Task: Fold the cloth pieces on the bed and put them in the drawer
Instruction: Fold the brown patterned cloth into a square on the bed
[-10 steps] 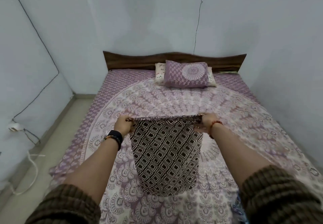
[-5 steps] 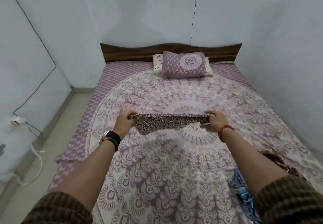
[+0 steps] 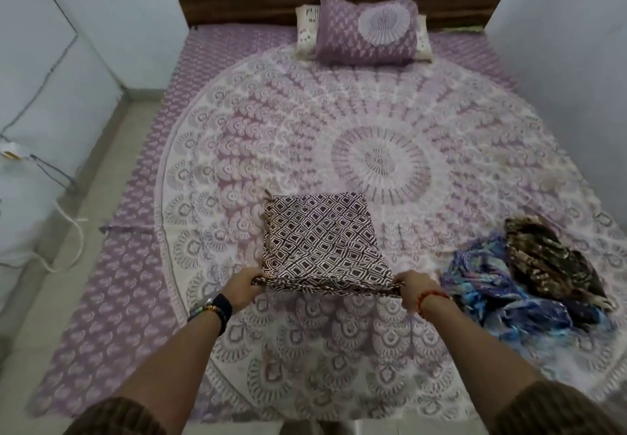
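I see the bed (image 3: 237,149) under its purple mandala sheet, a purple pillow (image 3: 368,32) at the headboard. The diamond-print cloth (image 3: 322,238) lies flat mid-bed, blue cloth (image 3: 502,285) and brown cloth (image 3: 549,258) heaped to its right. My left hand (image 3: 242,287) and right hand (image 3: 412,290) pinch its near corners.

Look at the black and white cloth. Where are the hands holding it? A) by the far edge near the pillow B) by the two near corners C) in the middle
B: the left hand and right hand each pinch a near corner of the black and white cloth, which lies on the bed.
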